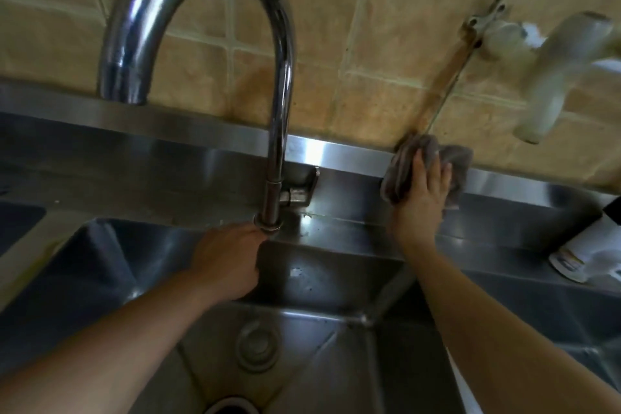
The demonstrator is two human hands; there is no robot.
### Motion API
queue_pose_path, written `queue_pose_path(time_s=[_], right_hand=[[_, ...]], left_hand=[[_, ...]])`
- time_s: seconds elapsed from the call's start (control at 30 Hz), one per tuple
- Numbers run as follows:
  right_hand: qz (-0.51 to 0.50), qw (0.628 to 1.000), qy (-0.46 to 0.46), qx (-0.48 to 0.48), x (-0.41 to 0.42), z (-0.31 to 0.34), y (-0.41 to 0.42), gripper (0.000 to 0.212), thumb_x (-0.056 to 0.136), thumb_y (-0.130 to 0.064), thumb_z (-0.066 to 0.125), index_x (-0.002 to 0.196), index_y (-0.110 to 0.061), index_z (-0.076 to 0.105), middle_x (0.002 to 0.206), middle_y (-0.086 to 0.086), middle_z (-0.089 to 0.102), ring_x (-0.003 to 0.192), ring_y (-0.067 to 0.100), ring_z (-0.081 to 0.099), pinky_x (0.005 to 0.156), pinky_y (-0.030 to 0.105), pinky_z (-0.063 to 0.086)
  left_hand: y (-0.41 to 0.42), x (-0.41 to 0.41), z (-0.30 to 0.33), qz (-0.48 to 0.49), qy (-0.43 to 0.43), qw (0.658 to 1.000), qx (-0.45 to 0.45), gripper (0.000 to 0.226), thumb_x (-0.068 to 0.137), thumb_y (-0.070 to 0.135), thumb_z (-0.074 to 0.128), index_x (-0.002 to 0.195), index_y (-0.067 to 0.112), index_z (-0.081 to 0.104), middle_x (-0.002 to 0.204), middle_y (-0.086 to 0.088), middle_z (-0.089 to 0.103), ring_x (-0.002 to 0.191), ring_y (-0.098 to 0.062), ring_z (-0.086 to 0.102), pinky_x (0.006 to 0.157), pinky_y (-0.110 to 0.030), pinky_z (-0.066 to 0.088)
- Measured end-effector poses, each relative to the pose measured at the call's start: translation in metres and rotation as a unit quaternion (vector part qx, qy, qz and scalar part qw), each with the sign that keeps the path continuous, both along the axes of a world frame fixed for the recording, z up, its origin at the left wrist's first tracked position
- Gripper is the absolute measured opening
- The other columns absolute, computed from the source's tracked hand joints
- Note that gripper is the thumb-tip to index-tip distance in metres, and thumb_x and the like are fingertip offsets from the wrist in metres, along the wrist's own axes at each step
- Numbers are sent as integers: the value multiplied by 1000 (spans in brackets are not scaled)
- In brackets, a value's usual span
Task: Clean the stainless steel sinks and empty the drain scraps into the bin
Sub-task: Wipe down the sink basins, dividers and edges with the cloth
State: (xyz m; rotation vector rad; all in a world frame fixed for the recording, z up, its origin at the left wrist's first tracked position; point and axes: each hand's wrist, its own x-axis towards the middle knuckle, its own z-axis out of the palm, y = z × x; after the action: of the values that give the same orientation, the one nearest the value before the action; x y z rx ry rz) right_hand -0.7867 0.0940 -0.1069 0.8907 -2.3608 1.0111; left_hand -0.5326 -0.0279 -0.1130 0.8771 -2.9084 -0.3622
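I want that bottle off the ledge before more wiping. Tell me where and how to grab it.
Take the white bottle around its body, reaching in from the front with the right hand, once that hand lets go of the cloth. The bottle leans on the sink's back ledge at the picture's right edge; its dark top is partly cut off, so the round body offers the surest grip.

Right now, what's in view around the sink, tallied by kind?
Taps: 2, the chrome gooseneck tap and a white wall tap
Cloths: 1, the grey cloth under the right hand
Bottles: 1, white bottle
Sink basins: 1, left hand at the tap base
Total: 5
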Motion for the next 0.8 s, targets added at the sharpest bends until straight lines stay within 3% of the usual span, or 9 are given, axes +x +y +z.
queue_pose_path(time_s=[0.1, 0.23, 0.27, 0.33, 0.37, 0.43, 0.53, 0.63, 0.8], right_hand=[[80, 995, 56, -6, 28, -7, -15, 71, 76, 15, 53, 142, -7, 41, 154, 15, 27, 142, 42, 15, 112, 53, 22], [176, 982, 70, 15, 53, -21, -8, 69, 75, 24, 48, 138, -4, 46, 153, 12, 26, 141, 29, 20, 114, 32, 16], [162, 985, 63, -9, 55, -20, -4, 63, 75, 23, 50, 134, 0, 50, 148, 20, 31, 135, 25, 30, 113, 23, 20], [122, 991, 38, -48, 59, -14, 3, 53, 76, 21, 53, 126, 4, 55, 127, 26, 39, 109, 19, 42, 96, 8, 28], [114, 992, 25, -47, 62, -12, 1, 51, 75, 19, 54, 124, 3, 56, 117, 20, 39, 99, 16, 41, 89, 9, 31], [129, 991, 2, -22, 72, -10, -15, 46, 75, 15, 56, 118, -1, 57, 108, 9, 35, 94, 17, 41, 88, 24, 42], [105, 994, 18, 17, 88, -20, -48, 33, 77, 4, 62, 108, -5, 61, 111, 21, 45, 105, 38, 40, 76, 46, 50], [69, 995, 47, 52, 91, -32, -65, 21, 80, -7, 63, 101, -7, 62, 111, 25, 49, 104, 42, 36, 57, 48, 54], [116, 973, 123, 156, 76, -31, -54, 30, 65, -8, 80, 93, -4, 68, 102, 22, 57, 96, 44, 49, 48, 43, 52]], left_hand=[[2, -2, 1, 13, -14, 1000, 0, 55, 77, 18, 56, 131, 30, 53, 135, 8, 52, 122, -20, 50, 99, -31, 41], [8, -6, 6, 22, -42, 999, -25, 51, 80, 19, 57, 131, 26, 53, 133, 5, 51, 120, -24, 51, 95, -31, 41], [9, -6, 7, 23, -46, 998, -25, 49, 81, 19, 57, 130, 25, 54, 132, 4, 51, 119, -24, 50, 95, -31, 41], [9, -7, 6, 22, -50, 998, -22, 47, 81, 19, 57, 127, 23, 55, 130, 3, 51, 118, -24, 50, 95, -32, 40], [9, -7, 5, 23, -48, 998, -19, 46, 81, 18, 57, 126, 22, 56, 130, 2, 51, 118, -24, 50, 95, -33, 40], [8, -8, 4, 25, -41, 999, -11, 45, 80, 16, 58, 126, 21, 57, 129, 2, 52, 116, -23, 51, 94, -34, 41], [9, -8, 1, 27, -32, 999, -22, 43, 81, 15, 58, 124, 19, 58, 127, 1, 53, 114, -22, 51, 90, -32, 42], [11, -9, -1, 29, -27, 998, -48, 40, 83, 17, 59, 122, 18, 57, 125, 1, 52, 114, -21, 50, 85, -29, 40], [16, -16, -6, 50, -22, 995, -78, 43, 82, 18, 58, 124, 20, 54, 125, 0, 52, 116, -22, 50, 89, -34, 40]])
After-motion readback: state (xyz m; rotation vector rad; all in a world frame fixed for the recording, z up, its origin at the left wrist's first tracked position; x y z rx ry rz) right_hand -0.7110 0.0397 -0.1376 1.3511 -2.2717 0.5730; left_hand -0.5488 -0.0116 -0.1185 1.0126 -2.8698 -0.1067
